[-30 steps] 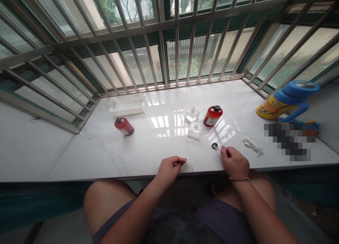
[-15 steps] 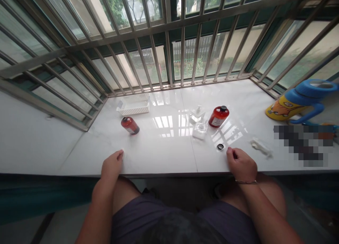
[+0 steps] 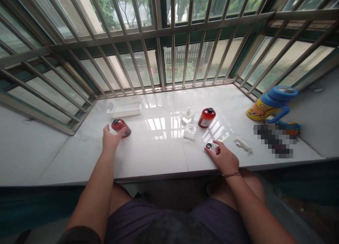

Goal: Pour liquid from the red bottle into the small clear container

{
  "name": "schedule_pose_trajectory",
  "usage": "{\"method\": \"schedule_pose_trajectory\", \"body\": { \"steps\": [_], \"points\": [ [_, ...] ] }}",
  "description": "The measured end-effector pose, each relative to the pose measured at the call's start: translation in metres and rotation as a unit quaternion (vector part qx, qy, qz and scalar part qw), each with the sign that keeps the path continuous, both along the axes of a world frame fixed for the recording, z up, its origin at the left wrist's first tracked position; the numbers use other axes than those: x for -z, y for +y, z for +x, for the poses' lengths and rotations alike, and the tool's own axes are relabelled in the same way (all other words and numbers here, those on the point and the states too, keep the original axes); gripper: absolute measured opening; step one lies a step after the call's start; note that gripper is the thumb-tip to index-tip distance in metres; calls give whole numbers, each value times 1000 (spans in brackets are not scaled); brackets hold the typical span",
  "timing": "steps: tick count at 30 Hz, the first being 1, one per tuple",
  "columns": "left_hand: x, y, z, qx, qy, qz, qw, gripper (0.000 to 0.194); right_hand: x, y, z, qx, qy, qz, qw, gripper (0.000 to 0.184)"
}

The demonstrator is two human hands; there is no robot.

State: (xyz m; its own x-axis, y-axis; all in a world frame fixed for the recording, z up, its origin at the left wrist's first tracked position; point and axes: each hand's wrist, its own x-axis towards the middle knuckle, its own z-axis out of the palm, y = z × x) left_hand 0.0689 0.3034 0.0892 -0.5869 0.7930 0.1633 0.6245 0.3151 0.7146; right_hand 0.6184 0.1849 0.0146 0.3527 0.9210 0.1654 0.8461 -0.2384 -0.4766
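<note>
On the left of the white tabletop, a red bottle (image 3: 122, 125) with a dark top stands beside my left hand (image 3: 112, 139). That hand is open, its thumb and fingers spread around the near side of the bottle; whether they touch it I cannot tell. A small black ring (image 3: 208, 145), probably a cap or collar, lies flat to the right of the middle. My right hand (image 3: 225, 157) is open, with thumb and forefinger apart close to the ring. Behind it stands a second red bottle (image 3: 207, 118) with a black cap and white label.
A white perforated basket (image 3: 125, 111) sits at the back left. A clear pump top (image 3: 188, 114) and a clear plastic packet (image 3: 190, 131) lie mid-table. Crumpled white material (image 3: 243, 145) and a blue-yellow bottle (image 3: 271, 102) are on the right. Window bars line the back.
My left hand has reached forward from the table's front to the left red bottle, its fingers opening. My right hand has opened and moved to the black ring. The view has shifted slightly right.
</note>
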Motion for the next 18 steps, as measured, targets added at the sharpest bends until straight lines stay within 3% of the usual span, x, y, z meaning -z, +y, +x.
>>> {"method": "schedule_pose_trajectory", "body": {
  "steps": [4, 8, 13, 18],
  "points": [
    [-10, 21, 19, 10, -54, 16, 998, 108, 0, 1, 0, -14, 2, 21, 1000, 58],
    [-19, 22, 36, -1, -86, 27, 996, 96, 2, 0, 1, -18, 4, 41, 999, 50],
    [-22, 8, 50, 27, -124, 23, 992, 85, 2, 0, 0, -6, 10, 44, 999, 42],
    [-26, -23, 78, 102, -140, 35, 984, 75, 1, -2, -1, 31, 19, 37, 999, 40]
  ]
}}
